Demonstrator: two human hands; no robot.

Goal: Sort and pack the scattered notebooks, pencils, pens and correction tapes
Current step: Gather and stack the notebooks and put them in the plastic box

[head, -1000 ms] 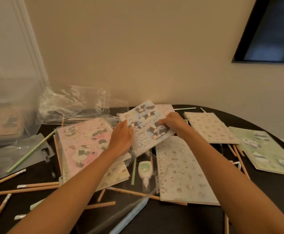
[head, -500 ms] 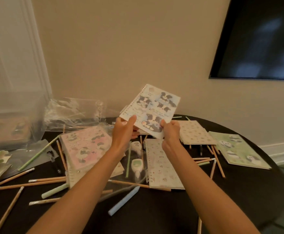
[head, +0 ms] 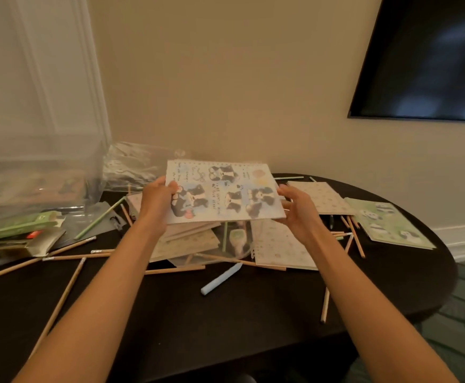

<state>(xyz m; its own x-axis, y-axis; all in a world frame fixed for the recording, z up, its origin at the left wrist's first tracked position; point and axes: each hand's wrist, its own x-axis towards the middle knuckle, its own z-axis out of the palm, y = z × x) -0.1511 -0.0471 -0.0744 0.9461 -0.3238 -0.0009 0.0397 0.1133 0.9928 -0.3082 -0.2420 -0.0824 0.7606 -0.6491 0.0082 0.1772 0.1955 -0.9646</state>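
A spiral notebook with a blue panda cover (head: pixel 223 192) hangs flat above the table, spiral edge away from me. My left hand (head: pixel 156 200) grips its left edge, thumb on top. My right hand (head: pixel 294 208) holds its right edge from below with curled fingers. Under it lie other notebooks: a beige dotted one (head: pixel 278 244), another dotted one (head: pixel 319 196) farther back, and a green panda notebook (head: pixel 388 222) at the right. A green correction tape (head: pixel 238 236) lies in a clear sleeve. Several wooden pencils (head: pixel 71 257) and a pale blue pen (head: pixel 220 279) are scattered around.
The dark oval table (head: pixel 225 313) ends close at the right and front. A clear plastic box (head: pixel 32 183) stands at the back left, crumpled clear bags (head: pixel 131 164) beside it. Green packets and a cardboard box (head: pixel 18 233) lie at the left edge.
Both hands lifted the blue panda notebook off the pile, held it up tilted, then turned it and lowered it to lie flat with its spiral edge away from me.
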